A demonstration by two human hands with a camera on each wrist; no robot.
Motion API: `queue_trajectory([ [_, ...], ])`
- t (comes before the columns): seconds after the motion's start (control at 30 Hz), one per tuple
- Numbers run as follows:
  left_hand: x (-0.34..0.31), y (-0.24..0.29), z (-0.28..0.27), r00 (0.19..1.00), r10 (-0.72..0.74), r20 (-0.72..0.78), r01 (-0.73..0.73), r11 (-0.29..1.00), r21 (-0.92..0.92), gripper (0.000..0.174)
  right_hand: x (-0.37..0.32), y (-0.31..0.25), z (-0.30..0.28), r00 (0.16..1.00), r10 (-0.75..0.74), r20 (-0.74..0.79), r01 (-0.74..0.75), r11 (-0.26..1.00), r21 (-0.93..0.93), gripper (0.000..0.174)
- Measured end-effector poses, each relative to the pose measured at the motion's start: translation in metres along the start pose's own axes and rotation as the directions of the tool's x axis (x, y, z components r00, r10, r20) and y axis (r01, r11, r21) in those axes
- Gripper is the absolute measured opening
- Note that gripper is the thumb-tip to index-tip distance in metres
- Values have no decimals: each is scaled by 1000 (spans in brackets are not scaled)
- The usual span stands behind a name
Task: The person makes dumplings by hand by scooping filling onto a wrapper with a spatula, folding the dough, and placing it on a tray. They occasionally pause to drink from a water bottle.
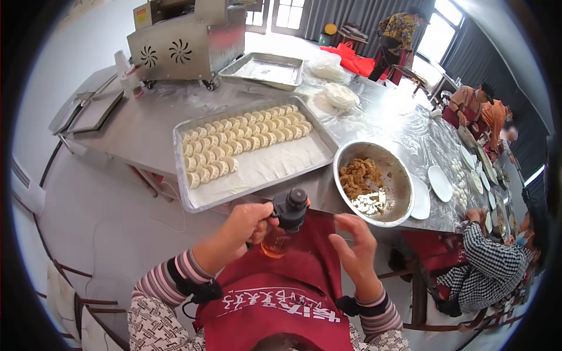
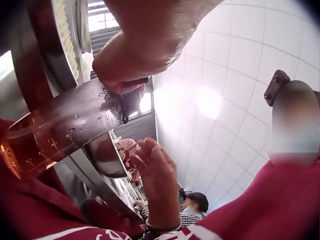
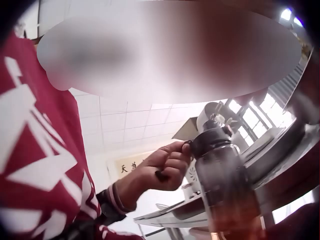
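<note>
My left hand (image 1: 243,225) grips a clear water bottle (image 1: 274,244) at its dark lid (image 1: 291,210), by a strap or loop there. Amber liquid sits low in the bottle, which hangs in front of the red apron (image 1: 266,292). The right wrist view shows the bottle (image 3: 225,175) almost upright, with the left hand (image 3: 167,167) pinching beside the lid. Droplets cling to the inside of the bottle (image 2: 70,127) in the left wrist view. My right hand (image 1: 357,248) is raised to the right of the bottle, fingers loosely bent, holding nothing.
Ahead on the metal table lies a tray (image 1: 257,178) with rows of dumplings. A steel bowl (image 1: 404,202) of brown filling stands right of it, beside white plates (image 1: 440,183). Dough (image 1: 341,96) and a machine (image 1: 184,50) are farther back. A person (image 1: 492,263) sits at the right.
</note>
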State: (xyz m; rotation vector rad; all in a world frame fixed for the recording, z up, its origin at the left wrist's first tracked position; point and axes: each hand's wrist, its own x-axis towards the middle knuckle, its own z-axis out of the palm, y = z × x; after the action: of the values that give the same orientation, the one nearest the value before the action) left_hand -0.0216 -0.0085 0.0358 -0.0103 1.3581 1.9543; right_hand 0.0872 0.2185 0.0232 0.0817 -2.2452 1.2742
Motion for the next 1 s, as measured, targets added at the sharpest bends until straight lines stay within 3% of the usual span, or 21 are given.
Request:
queue_trajectory([
  [0.03,0,-2,-1,1000,3,7,-3,1000,7,27,9,1,10,1000,-3,-9,3,1000,-2,33],
  [0.1,1,-4,-6,997,69,41,-70,997,39,29,23,11,27,947,230,226,-308,851,426,39],
  [0.13,2,-2,-11,994,74,78,-79,994,69,29,28,19,32,947,231,222,-307,850,427,39],
  [0.2,11,-2,-25,991,64,120,-71,996,55,29,38,38,43,817,156,555,-537,556,634,43],
  [0.33,33,3,-49,974,80,210,-101,991,87,27,38,60,59,827,35,562,-451,637,625,46],
  [0.47,48,-6,-59,948,54,315,-58,998,5,20,35,51,57,829,39,558,-453,632,628,49],
  [0.53,53,-14,-50,967,149,204,-192,959,207,22,32,53,53,826,53,562,-477,596,645,52],
  [0.57,55,-19,-49,961,230,151,-275,798,537,25,32,49,52,801,38,598,-533,500,682,58],
  [0.6,69,-32,-53,623,614,484,-718,204,665,25,30,48,55,815,51,577,-529,472,705,63],
  [0.63,71,-43,-46,510,735,447,-774,166,610,21,26,48,59,830,64,555,-521,443,729,69],
  [0.67,64,-48,-39,652,708,271,-711,448,541,20,21,48,59,838,62,542,-503,468,726,71],
  [0.73,58,-58,-29,565,818,110,-686,392,613,22,12,46,61,864,56,501,-458,502,734,78],
  [0.77,55,-57,-26,551,824,134,-704,372,604,22,10,45,60,886,40,463,-401,569,718,81],
  [0.83,47,-54,-24,432,872,231,-645,120,755,28,11,43,48,827,6,562,-433,645,629,79],
  [0.87,43,-62,-28,417,874,248,-658,102,746,28,10,35,45,845,26,533,-400,693,600,75],
  [0.93,36,-81,-39,739,649,179,-619,550,560,25,8,38,44,881,-51,471,-244,804,543,73],
  [0.97,26,-79,-30,725,659,199,-636,532,559,25,10,38,42,886,-101,453,-160,850,502,72],
  [1.0,11,-77,-16,686,675,273,-715,555,426,40,10,35,40,876,-128,465,-143,851,505,72],
])
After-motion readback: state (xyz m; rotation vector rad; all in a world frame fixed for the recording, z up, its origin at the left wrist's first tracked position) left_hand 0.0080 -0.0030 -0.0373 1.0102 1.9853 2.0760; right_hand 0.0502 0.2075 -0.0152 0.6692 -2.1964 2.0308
